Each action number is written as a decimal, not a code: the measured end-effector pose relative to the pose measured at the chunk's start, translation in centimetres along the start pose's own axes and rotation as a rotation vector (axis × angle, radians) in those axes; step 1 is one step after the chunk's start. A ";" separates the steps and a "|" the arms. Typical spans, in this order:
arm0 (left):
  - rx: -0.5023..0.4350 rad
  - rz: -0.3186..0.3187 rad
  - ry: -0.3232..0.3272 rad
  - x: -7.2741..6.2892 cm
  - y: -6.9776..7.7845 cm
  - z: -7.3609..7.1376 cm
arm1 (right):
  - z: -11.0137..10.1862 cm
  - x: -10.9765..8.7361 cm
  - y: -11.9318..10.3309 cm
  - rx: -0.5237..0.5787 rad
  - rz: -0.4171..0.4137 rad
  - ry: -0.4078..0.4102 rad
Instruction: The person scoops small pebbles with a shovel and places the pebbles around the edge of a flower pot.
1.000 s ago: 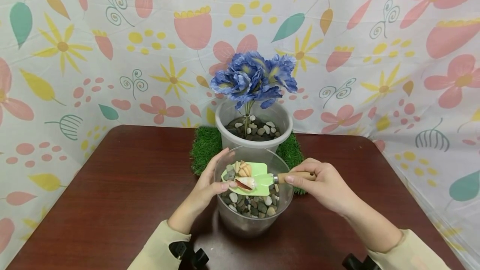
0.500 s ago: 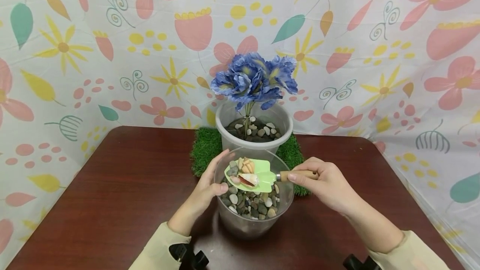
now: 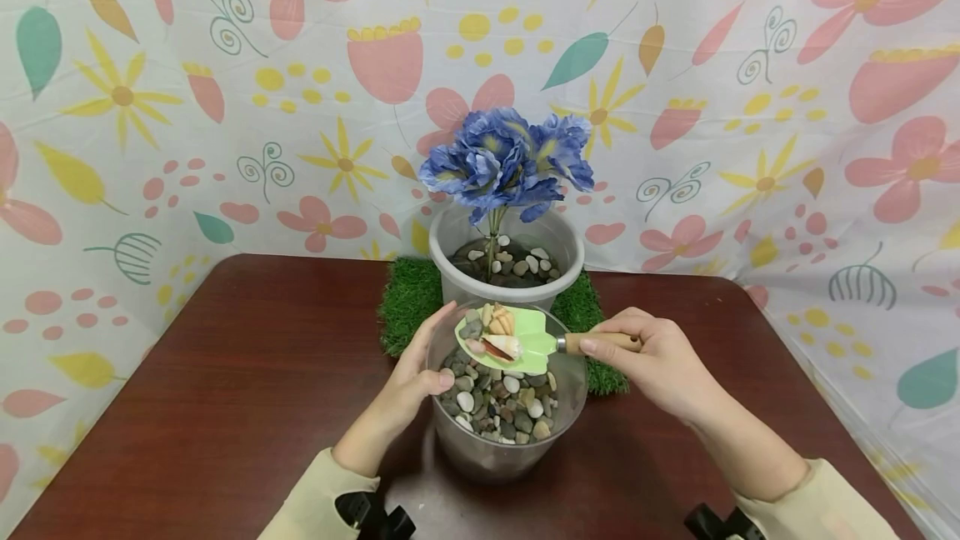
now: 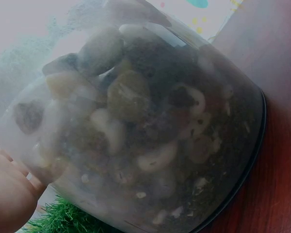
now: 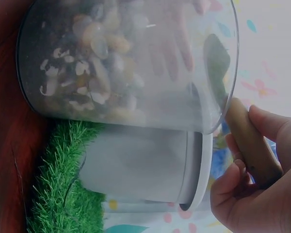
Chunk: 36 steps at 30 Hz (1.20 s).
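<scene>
My right hand (image 3: 660, 361) grips the wooden handle of a small garden trowel (image 3: 536, 347). Its light green blade lies level over the mouth of a clear plastic bucket (image 3: 483, 463), loaded with seashells (image 3: 501, 347) and a few stones. Inside the bucket, grey, brown and white pebbles (image 3: 498, 411) form a thick layer. My left hand (image 3: 401, 398) holds the bucket's left side, thumb at the rim and fingers along the outer wall. In the right wrist view, thumb and fingers close round the trowel handle (image 5: 254, 148).
Just behind the bucket stands a white flowerpot (image 3: 506, 286) with blue artificial flowers (image 3: 506, 157) and pebbles. It sits on a green artificial grass mat (image 3: 411, 294). The brown table (image 3: 247, 373) backs onto a flower-printed cloth (image 3: 300, 148).
The trowel with its shells has moved back and slightly right, away from my left thumb, uncovering more pebbles. My left hand stays on the bucket.
</scene>
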<state>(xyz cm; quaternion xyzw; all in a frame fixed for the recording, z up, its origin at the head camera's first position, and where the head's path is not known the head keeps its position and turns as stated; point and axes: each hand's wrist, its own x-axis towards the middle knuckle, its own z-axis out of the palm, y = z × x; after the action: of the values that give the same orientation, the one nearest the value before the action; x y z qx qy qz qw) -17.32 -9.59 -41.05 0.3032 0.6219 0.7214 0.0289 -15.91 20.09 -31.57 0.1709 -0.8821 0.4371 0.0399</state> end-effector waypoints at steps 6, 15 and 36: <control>0.010 -0.025 0.012 0.0 0.0 0.0 | -0.2 0.1 0.1 -0.022 -0.029 0.033; -0.005 0.016 -0.009 0.1 -0.1 0.0 | -1.0 0.3 -0.2 -0.053 0.021 0.040; 0.018 0.055 -0.014 0.1 -0.3 0.1 | -2.4 1.8 -0.2 -0.050 0.075 0.081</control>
<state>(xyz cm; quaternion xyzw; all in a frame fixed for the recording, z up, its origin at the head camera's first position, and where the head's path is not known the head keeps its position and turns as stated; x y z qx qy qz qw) -17.49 -9.42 -41.29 0.3252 0.6195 0.7144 0.0108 -17.70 21.41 -29.55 0.1189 -0.8962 0.4227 0.0632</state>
